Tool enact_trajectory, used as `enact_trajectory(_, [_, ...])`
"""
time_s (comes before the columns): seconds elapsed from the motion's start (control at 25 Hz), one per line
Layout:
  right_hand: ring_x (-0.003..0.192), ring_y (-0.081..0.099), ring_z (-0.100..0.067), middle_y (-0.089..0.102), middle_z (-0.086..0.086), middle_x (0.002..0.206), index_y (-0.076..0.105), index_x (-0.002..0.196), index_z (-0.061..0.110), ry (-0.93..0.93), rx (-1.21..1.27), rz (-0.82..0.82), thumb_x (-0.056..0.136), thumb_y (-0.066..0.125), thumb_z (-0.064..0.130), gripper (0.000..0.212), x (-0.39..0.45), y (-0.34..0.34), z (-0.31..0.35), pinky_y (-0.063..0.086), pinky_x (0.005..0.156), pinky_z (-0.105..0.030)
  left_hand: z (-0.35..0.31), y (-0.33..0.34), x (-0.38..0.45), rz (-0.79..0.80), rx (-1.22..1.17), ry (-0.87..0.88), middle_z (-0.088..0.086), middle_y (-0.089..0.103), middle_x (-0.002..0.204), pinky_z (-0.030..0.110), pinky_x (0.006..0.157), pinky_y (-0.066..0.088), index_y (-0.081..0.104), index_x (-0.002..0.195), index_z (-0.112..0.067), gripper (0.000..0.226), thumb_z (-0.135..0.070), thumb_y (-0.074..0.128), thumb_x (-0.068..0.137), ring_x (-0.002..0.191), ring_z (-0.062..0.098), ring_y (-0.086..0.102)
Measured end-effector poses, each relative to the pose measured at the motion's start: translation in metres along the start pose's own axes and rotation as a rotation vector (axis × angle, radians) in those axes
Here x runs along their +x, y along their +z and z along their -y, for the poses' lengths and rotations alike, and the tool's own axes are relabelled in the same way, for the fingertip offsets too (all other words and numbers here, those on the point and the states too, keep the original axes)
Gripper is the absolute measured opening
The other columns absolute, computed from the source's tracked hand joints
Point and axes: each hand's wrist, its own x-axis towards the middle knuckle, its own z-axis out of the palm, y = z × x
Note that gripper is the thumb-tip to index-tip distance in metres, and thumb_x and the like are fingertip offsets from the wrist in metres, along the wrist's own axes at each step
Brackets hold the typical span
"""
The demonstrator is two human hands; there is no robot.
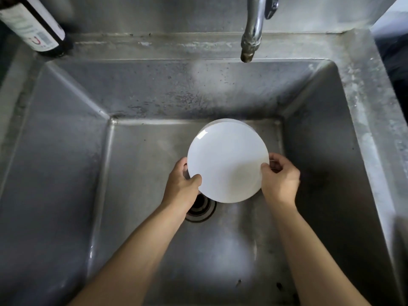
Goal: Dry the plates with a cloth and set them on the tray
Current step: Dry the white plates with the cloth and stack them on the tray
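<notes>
Holding the round white plate point(228, 161) at its rim, both hands are down inside the deep stainless steel sink point(72, 133): left hand point(181, 181) has its thumb over the lower-left edge with fingers curled underneath, right hand point(280, 176) pinches the right edge the same way. Plate sits low in the basin, over the right half of the floor, just beyond the round dark drain point(202, 208); a second white edge point(223, 121) peeks out past its far rim, so there's probably at least one more plate stacked under it, can't count them. Can't tell whether the top plate is lifted clear or resting on that stack. My read: this is the pickup step, drying not started. No cloth and no tray in view, so next move needs the plate brought up and out, then one hand freed to take a cloth, wherever it is. Clearance: sink walls are steep on all sides, the chrome tap spout point(251, 34) hangs over the back centre, well apart from the plate but in the straight-up path if it drifts backward. Dark glass bottle with white label point(33, 27) stands on the back-left ledge, well clear. Open room is toward the person, near side. Wet rim could be slippery, so keep both hands on it until past the sink edge.
</notes>
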Motion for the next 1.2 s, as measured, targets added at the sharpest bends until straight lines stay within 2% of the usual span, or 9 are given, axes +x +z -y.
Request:
enact_trajectory(0.12, [0.079,0.061,0.003,0.066,0.015,0.089,0.070,0.117,0.018,-0.040,-0.043,0.047,0.093,0.064,0.010,0.026,-0.033,-0.021,0.007,0.047,0.066,-0.013,0.001,-0.015,-0.038,-0.052,-0.043,-0.005,-0.030,0.070,0.096,0.042,0.086,0.061,0.063,0.106,-0.044,0.052,0.001,0.051,0.082,0.097,0.001,0.068])
enact_trajectory(0.32, [0.077,0.059,0.003,0.063,0.015,0.086,0.068,0.110,0.019,-0.055,-0.140,0.146,0.093,0.062,0.014,0.019,-0.093,-0.048,0.019,0.049,0.070,-0.019,0.014,-0.046,-0.105,-0.145,-0.142,-0.140,-0.020,0.072,0.100,0.032,0.068,0.062,0.069,0.092,-0.046,0.053,0.006,0.058,0.083,0.103,0.015,0.070])
enact_trajectory(0.4, [0.074,0.057,0.004,0.060,0.019,0.082,0.064,0.105,0.023,-0.077,-0.188,0.190,0.093,0.061,0.015,0.015,-0.114,-0.056,0.027,0.043,0.060,-0.007,0.020,-0.058,-0.126,-0.182,-0.143,-0.220,-0.016,0.075,0.092,0.028,0.064,0.060,0.073,0.076,-0.046,0.052,0.003,0.057,0.081,0.097,0.019,0.073])
enact_trajectory(0.48, [0.074,0.059,-0.003,0.061,0.017,0.082,0.060,0.103,0.024,-0.079,-0.258,0.254,0.092,0.059,0.018,0.012,-0.131,-0.061,0.035,0.044,0.059,-0.013,0.025,-0.069,-0.141,-0.210,-0.144,-0.285,-0.002,0.076,0.093,0.025,0.060,0.058,0.075,0.070,-0.036,0.044,0.002,0.054,0.078,0.092,0.024,0.074])
enact_trajectory(0.56, [0.075,0.063,-0.015,0.066,0.004,0.083,0.061,0.098,0.018,-0.041,-0.337,0.293,0.091,0.060,0.021,0.008,-0.142,-0.065,0.042,0.049,0.062,-0.024,0.027,-0.076,-0.149,-0.245,-0.179,-0.350,0.007,0.076,0.094,0.024,0.056,0.056,0.075,0.075,-0.024,0.034,0.002,0.054,0.077,0.086,0.024,0.072])
enact_trajectory(0.68, [0.067,0.071,-0.024,0.072,-0.010,0.077,0.067,0.089,0.010,0.030,-0.389,0.317,0.089,0.062,0.021,0.012,-0.150,-0.068,0.051,0.056,0.058,-0.027,0.027,-0.082,-0.152,-0.284,-0.252,-0.419,0.014,0.071,0.089,0.022,0.049,0.053,0.071,0.094,-0.003,0.022,0.005,0.056,0.080,0.072,0.022,0.067])
enact_trajectory(0.8, [0.069,0.073,-0.029,0.073,-0.014,0.080,0.066,0.092,0.007,0.092,-0.382,0.317,0.090,0.064,0.022,0.015,-0.154,-0.071,0.057,0.061,0.064,-0.033,0.023,-0.083,-0.151,-0.281,-0.274,-0.425,0.015,0.071,0.087,0.023,0.050,0.054,0.069,0.090,-0.003,0.017,0.005,0.057,0.080,0.070,0.023,0.067])
enact_trajectory(1.08, [0.069,0.074,-0.027,0.071,-0.002,0.074,0.061,0.087,0.015,0.112,-0.227,0.277,0.088,0.060,0.016,0.002,-0.164,-0.081,0.052,0.064,0.072,-0.045,0.010,-0.074,-0.162,-0.211,-0.438,-0.411,0.016,0.068,0.095,0.028,0.056,0.057,0.058,0.092,-0.003,0.015,0.004,0.050,0.081,0.081,0.027,0.068])
enact_trajectory(1.2, [0.074,0.072,-0.019,0.067,0.006,0.077,0.055,0.093,0.020,0.080,-0.115,0.260,0.090,0.060,0.011,0.011,-0.177,-0.081,0.043,0.063,0.077,-0.049,0.007,-0.068,-0.175,-0.079,-0.628,-0.460,0.019,0.071,0.110,0.040,0.065,0.061,0.063,0.112,-0.005,0.039,0.005,0.045,0.080,0.096,0.032,0.071])
